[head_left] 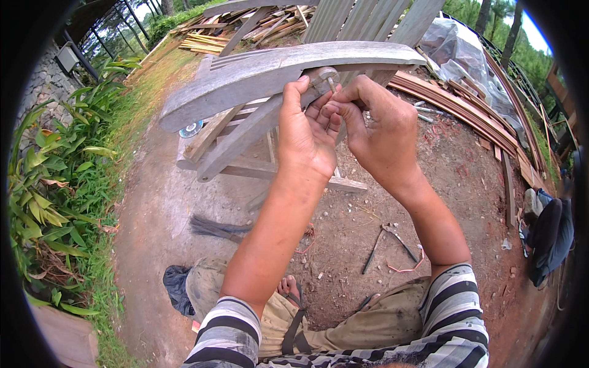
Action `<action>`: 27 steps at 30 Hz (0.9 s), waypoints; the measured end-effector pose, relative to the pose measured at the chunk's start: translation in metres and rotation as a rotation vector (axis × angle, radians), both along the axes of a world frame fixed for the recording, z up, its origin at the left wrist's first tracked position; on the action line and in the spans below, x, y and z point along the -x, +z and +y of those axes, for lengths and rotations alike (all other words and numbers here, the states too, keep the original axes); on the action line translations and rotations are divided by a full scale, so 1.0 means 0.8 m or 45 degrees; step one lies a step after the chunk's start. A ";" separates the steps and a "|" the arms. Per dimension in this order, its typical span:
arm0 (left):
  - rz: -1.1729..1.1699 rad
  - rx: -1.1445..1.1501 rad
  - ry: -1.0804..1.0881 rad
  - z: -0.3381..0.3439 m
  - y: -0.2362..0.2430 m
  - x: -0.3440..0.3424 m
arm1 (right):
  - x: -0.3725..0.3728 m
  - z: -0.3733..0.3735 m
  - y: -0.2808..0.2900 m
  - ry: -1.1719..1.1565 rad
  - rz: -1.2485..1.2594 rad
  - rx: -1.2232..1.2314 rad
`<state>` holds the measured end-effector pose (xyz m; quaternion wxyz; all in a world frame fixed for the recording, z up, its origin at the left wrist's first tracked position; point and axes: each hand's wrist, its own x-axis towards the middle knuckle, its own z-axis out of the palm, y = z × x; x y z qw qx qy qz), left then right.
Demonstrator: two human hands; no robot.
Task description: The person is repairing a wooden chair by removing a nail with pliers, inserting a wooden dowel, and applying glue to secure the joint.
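A weathered grey wooden chair stands in front of me, its curved armrest (270,66) crossing the view. Beneath the armrest is a rounded wooden joint (320,78) with a thin metal bolt (332,84) sticking out of it. My left hand (307,132) is palm up, its thumb against the wood and its curled fingers around the joint's lower side. Thumb and forefinger of my right hand (380,119) pinch near the bolt's outer end, where the fingers partly hide it. The fingertips of both hands nearly meet there.
Pliers with dark handles (386,236) and a pinkish wire (412,265) lie on the dirt. A dark-bristled brush (215,227) is left of my forearm. A cutting disc (191,129) shows beneath the armrest. Planks (454,110) are stacked at right; leafy plants (49,202) grow at left.
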<state>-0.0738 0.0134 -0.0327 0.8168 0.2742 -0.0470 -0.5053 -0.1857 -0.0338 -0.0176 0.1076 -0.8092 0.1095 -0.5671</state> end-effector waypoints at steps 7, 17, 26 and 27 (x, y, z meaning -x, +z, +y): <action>-0.155 -0.089 0.059 -0.008 -0.045 0.024 | 0.018 -0.005 -0.031 -0.032 0.074 -0.319; -0.143 -0.042 0.080 -0.016 -0.055 0.027 | 0.027 -0.008 -0.057 0.075 0.089 -0.545; -0.172 -0.006 0.058 -0.016 -0.063 0.036 | 0.024 -0.013 -0.057 0.092 0.101 -0.658; -0.161 -0.016 0.066 -0.017 -0.065 0.037 | 0.024 -0.014 -0.061 0.113 0.093 -0.682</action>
